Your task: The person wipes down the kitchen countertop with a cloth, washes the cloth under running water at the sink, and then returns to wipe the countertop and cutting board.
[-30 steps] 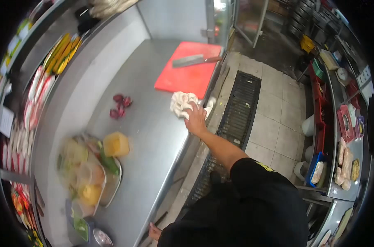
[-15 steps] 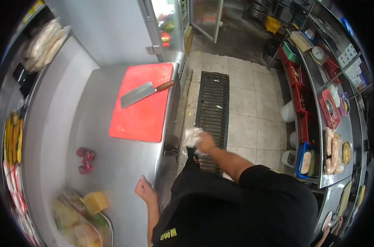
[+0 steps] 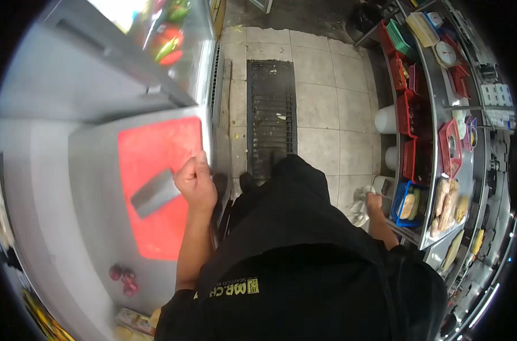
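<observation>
On the red cutting board (image 3: 156,148) lies the broad blade of a cleaver (image 3: 155,194), slightly blurred. My left hand (image 3: 195,181) is closed at the blade's right end, thumb upward, covering the whole handle. Out to the right, low beside the shelving, my right hand (image 3: 374,203) is wrapped around a crumpled white cloth (image 3: 360,206) that hangs from it. Several red onions (image 3: 125,279) sit on the steel counter just below the board.
A fridge with a glass door (image 3: 179,42) stands beyond the counter (image 3: 93,187). A floor grate (image 3: 271,108) runs ahead. Along the right are shelves with red baskets (image 3: 413,113), a blue basket (image 3: 405,220), a scale (image 3: 445,53) and wrapped packages (image 3: 444,206).
My left hand has gone up from the bare counter to the cleaver's handle. The right hand has swung the cloth far to the right. My view has shifted.
</observation>
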Available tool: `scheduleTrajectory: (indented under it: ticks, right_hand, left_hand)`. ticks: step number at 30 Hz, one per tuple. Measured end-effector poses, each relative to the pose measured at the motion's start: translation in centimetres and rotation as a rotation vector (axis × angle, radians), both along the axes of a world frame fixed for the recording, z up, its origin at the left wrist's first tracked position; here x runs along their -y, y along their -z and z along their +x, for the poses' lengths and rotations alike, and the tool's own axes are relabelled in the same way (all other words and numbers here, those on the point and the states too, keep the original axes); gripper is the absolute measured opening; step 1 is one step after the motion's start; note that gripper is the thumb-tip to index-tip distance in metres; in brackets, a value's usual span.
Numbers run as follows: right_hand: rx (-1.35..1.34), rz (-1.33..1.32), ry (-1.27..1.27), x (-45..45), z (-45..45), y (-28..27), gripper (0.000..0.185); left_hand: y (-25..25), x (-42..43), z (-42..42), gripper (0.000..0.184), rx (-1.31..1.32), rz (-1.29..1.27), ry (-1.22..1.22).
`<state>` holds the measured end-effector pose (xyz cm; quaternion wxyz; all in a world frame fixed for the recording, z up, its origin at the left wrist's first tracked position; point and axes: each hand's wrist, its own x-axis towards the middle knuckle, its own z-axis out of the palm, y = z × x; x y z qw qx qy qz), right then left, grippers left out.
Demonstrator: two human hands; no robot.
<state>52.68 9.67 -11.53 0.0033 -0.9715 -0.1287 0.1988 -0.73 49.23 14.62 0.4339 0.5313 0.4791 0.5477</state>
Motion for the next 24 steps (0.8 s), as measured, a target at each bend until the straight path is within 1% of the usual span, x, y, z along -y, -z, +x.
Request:
scheduleTrajectory:
  ticks: [1, 3, 4, 6, 8, 9, 10, 11, 12, 13, 14, 16, 17, 18, 19, 20, 21, 22, 23, 24]
  right_hand:
    - [0.099, 0.097, 0.209, -4.0, -2.7, -1.7, 0.038]
    - [-0.100, 0.333, 0.278, -10.8, -1.1, -1.1, 0.040]
    - [-0.121, 0.460, 0.194, -15.5, -0.1, -1.5, 0.041]
    - [-0.164, 0.618, 0.068, -25.6, 4.1, -0.8, 0.039]
    - [-0.199, 0.853, -0.096, -36.5, 10.2, 0.9, 0.039]
    - [-0.107, 0.878, -0.182, -42.5, 12.8, 0.0, 0.035]
    - [-0.136, 0.824, -0.134, -49.3, 14.1, -4.8, 0.034]
    - [-0.191, 0.838, -0.156, -55.5, 15.9, -8.7, 0.037]
    - [-0.096, 0.857, -0.172, -61.4, 17.4, -12.2, 0.039]
    - [-0.236, 0.956, -0.256, -67.0, 21.6, -12.9, 0.038]
    - [-0.237, 1.081, -0.300, -72.7, 22.3, -16.6, 0.037]
    - [-0.290, 1.103, -0.425, -82.8, 25.1, -23.2, 0.042]
    - [-0.409, 1.150, -0.442, -87.8, 25.6, -26.6, 0.050]
    - [-0.340, 1.143, -0.577, -93.2, 27.4, -28.4, 0.054]
    - [-0.296, 1.103, -0.667, -97.3, 27.4, -31.7, 0.068]
    - [-0.264, 1.049, -0.723, -101.1, 27.3, -35.1, 0.079]
    - [-0.229, 0.995, -0.778, -104.8, 27.0, -37.7, 0.090]
    - [-0.315, 1.014, -0.771, -108.7, 27.0, -39.2, 0.096]
    - [-0.301, 1.033, -0.800, -113.0, 27.8, -39.8, 0.096]
    - [-0.297, 1.048, -0.806, -117.8, 29.5, -39.7, 0.095]
  left_hand:
    - [0.3, -1.5, 1.4, 0.048, -0.102, 0.001, 0.033]
    - [1.0, -4.6, 4.8, 0.048, -0.198, -0.026, 0.099]
    - [1.2, -6.1, 6.3, 0.049, -0.278, -0.023, 0.124]
    - [3.0, -8.9, 9.2, 0.050, -0.368, -0.074, 0.091]
    - [3.4, -12.0, 12.1, 0.050, -0.435, -0.242, 0.041]
    - [4.0, -13.5, 13.1, 0.050, -0.469, -0.328, 0.007]
    - [6.6, -14.5, 13.0, 0.049, -0.560, -0.392, -0.006]
    - [6.4, -15.4, 14.0, 0.047, -0.636, -0.418, 0.024]
    - [7.6, -16.1, 14.3, 0.044, -0.680, -0.439, 0.047]
    - [9.5, -16.2, 14.1, 0.041, -0.725, -0.469, 0.070]
    - [11.0, -16.5, 13.7, 0.037, -0.751, -0.552, 0.075]
    - [14.7, -16.3, 13.0, 0.033, -0.769, -0.684, 0.049]
    - [16.8, -16.2, 12.9, 0.031, -0.762, -0.739, 0.018]
    - [18.3, -16.2, 13.1, 0.031, -0.743, -0.734, 0.003]
    - [19.6, -16.3, 13.5, 0.030, -0.639, -0.749, -0.061]
    - [20.7, -17.6, 14.4, 0.030, -0.532, -0.755, -0.123]
    - [20.9, -19.7, 15.6, 0.030, -0.511, -0.739, -0.136]
    - [20.8, -22.0, 16.6, 0.029, -0.534, -0.799, -0.126]
    - [21.0, -24.7, 17.8, 0.028, -0.557, -0.857, -0.117]
    - [21.8, -27.7, 18.9, 0.029, -0.518, -0.856, -0.142]
